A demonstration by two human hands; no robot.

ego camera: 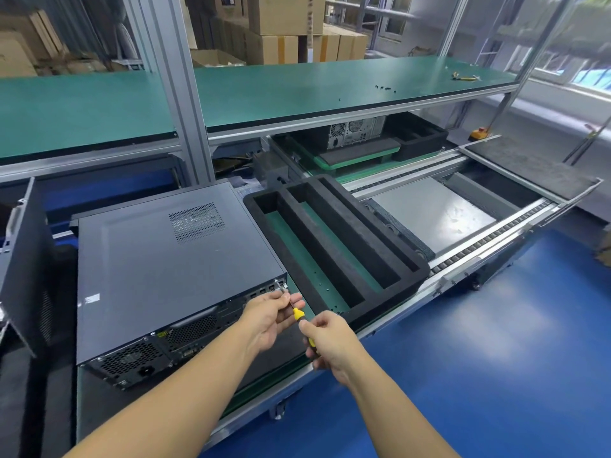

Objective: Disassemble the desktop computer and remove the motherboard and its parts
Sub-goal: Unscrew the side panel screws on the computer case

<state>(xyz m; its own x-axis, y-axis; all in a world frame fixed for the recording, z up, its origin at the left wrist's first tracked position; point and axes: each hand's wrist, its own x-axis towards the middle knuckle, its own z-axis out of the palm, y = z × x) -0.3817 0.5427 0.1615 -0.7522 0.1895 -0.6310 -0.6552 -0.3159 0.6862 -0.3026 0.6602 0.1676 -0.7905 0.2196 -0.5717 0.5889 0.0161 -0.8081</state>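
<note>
A dark grey desktop computer case (172,259) lies on its side on the work surface, its rear panel with fan grilles and ports facing me. A yellow-and-black screwdriver (298,314) points at the upper rear corner of the case, its tip at a screw there. My right hand (325,342) grips the screwdriver's handle. My left hand (271,317) pinches the thin metal shaft just behind the tip, next to the case's corner.
A black foam tray (334,246) with long slots lies right of the case. A conveyor with roller rails (496,239) runs to the right. A second computer (355,132) sits further back. Small screws (385,89) lie on the green shelf above. Another dark panel (26,266) stands at left.
</note>
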